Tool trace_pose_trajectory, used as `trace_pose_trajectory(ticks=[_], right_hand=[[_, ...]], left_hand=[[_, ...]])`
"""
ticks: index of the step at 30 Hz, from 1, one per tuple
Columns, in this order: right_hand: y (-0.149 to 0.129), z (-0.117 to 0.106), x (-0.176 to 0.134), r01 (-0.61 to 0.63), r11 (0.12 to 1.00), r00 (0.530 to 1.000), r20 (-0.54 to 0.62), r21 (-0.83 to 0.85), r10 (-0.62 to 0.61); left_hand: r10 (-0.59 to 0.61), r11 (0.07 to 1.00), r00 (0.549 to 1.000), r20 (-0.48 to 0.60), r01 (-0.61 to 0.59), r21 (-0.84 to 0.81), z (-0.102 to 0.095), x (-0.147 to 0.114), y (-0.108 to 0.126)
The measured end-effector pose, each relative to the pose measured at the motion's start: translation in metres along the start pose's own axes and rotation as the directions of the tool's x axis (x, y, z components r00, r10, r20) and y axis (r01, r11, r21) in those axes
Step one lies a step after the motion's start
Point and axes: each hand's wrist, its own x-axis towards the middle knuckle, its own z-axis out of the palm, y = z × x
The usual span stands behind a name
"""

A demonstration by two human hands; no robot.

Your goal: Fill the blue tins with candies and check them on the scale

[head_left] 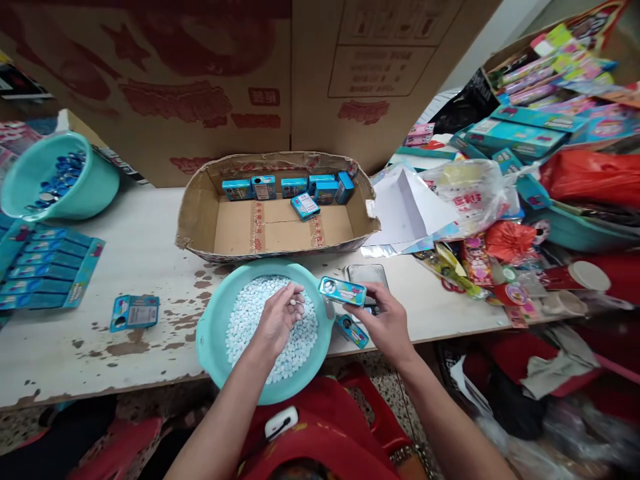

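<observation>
My left hand (279, 319) is over a turquoise basin (206, 343) full of small white candies (250, 313). Its fingers are curled, with a few of the white candies in them. My right hand (387, 321) grips a small blue tin (343, 291) by its right end, tilted beside the basin's right rim. The tin has a round opening at its left end. Below it, another blue tin (353, 331) lies by the basin. A plain metal case (367, 274) lies partly hidden behind my right hand.
Behind the basin, a cut-down cardboard box (235, 233) holds several blue tins. One more blue tin (135, 312) lies at left, near a tray of boxes (45, 267). A turquoise bucket (95, 183) holds shiny blue pieces. Packets and bags (470, 193) crowd the right side.
</observation>
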Motion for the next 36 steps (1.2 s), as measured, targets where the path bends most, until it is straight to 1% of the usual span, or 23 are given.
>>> trace_pose_trajectory(ticks=[1,2,3,4,5,6,7,8,9,12,14,16,17,18,19,21,23,24,25,27,30,33,36], right_hand=[[0.011,-0.004,0.0,-0.069,0.995,0.996,-0.052,0.068,0.072],[0.025,-0.009,0.001,-0.123,0.982,0.984,-0.107,0.141,0.139],[0.04,-0.014,0.002,-0.16,0.965,0.968,-0.159,0.206,0.195],[0.056,-0.019,0.004,-0.179,0.952,0.951,-0.205,0.248,0.232],[0.072,-0.023,0.007,-0.191,0.946,0.937,-0.239,0.262,0.256],[0.089,-0.027,0.009,-0.204,0.943,0.925,-0.262,0.264,0.273],[0.103,-0.029,0.012,-0.218,0.94,0.918,-0.271,0.261,0.288],[0.117,-0.029,0.014,-0.232,0.938,0.915,-0.271,0.258,0.3],[0.128,-0.029,0.016,-0.242,0.936,0.912,-0.268,0.256,0.31],[0.15,-0.026,0.018,-0.262,0.929,0.909,-0.256,0.261,0.328],[0.156,-0.028,0.012,-0.263,0.932,0.91,-0.256,0.248,0.325],[0.158,-0.034,0.001,-0.256,0.945,0.912,-0.274,0.203,0.306],[0.159,-0.038,-0.007,-0.261,0.949,0.906,-0.293,0.179,0.304],[0.16,-0.043,-0.016,-0.28,0.946,0.891,-0.321,0.164,0.32],[0.161,-0.049,-0.026,-0.32,0.933,0.863,-0.356,0.162,0.358],[0.166,-0.059,-0.046,-0.43,0.882,0.776,-0.422,0.191,0.469],[0.172,-0.066,-0.064,-0.518,0.828,0.689,-0.469,0.215,0.552],[0.176,-0.069,-0.071,-0.544,0.81,0.663,-0.479,0.22,0.575],[0.18,-0.071,-0.078,-0.558,0.799,0.648,-0.485,0.222,0.588],[0.186,-0.073,-0.088,-0.572,0.788,0.632,-0.489,0.229,0.601],[0.193,-0.075,-0.098,-0.582,0.776,0.618,-0.487,0.244,0.617],[0.199,-0.075,-0.103,-0.588,0.763,0.607,-0.477,0.268,0.636],[0.204,-0.075,-0.108,-0.594,0.746,0.601,-0.451,0.3,0.66]], left_hand=[[0.035,0.985,0.999,0.01,-0.036,0.168,-0.005,0.0,-0.001],[0.074,0.922,0.997,0.025,-0.078,0.379,-0.012,0.0,-0.004],[0.118,0.794,0.992,0.042,-0.119,0.597,-0.019,0.0,-0.007],[0.16,0.611,0.985,0.063,-0.149,0.777,-0.027,0.0,-0.012],[0.195,0.416,0.977,0.087,-0.163,0.895,-0.035,0.001,-0.017],[0.22,0.253,0.969,0.111,-0.166,0.953,-0.044,0.001,-0.024],[0.237,0.146,0.963,0.128,-0.166,0.975,-0.052,0.002,-0.031],[0.243,0.089,0.959,0.144,-0.17,0.981,-0.059,0.003,-0.037],[0.234,0.064,0.959,0.159,-0.178,0.982,-0.065,0.004,-0.043],[0.222,0.047,0.959,0.178,-0.193,0.98,-0.076,0.006,-0.055],[0.249,0.027,0.951,0.184,-0.197,0.98,-0.077,0.007,-0.056],[0.274,0.011,0.943,0.187,-0.197,0.98,-0.074,0.009,-0.053],[0.279,0.006,0.943,0.182,-0.192,0.981,-0.072,0.01,-0.05],[0.283,0.003,0.943,0.176,-0.185,0.983,-0.07,0.011,-0.047],[0.285,-0.001,0.943,0.172,-0.179,0.984,-0.068,0.013,-0.045],[0.294,-0.003,0.941,0.167,-0.173,0.985,-0.064,0.017,-0.041],[0.301,-0.001,0.937,0.175,-0.183,0.983,-0.06,0.021,-0.04],[0.305,0.003,0.934,0.183,-0.193,0.981,-0.058,0.023,-0.04],[0.316,0.008,0.929,0.195,-0.208,0.978,-0.056,0.025,-0.04],[0.364,0.02,0.902,0.23,-0.255,0.967,-0.051,0.027,-0.041],[0.48,0.043,0.832,0.277,-0.338,0.94,-0.037,0.029,-0.038],[0.563,0.057,0.771,0.297,-0.396,0.917,-0.018,0.03,-0.032],[0.597,0.076,0.736,0.318,-0.447,0.891,0.003,0.033,-0.026]])
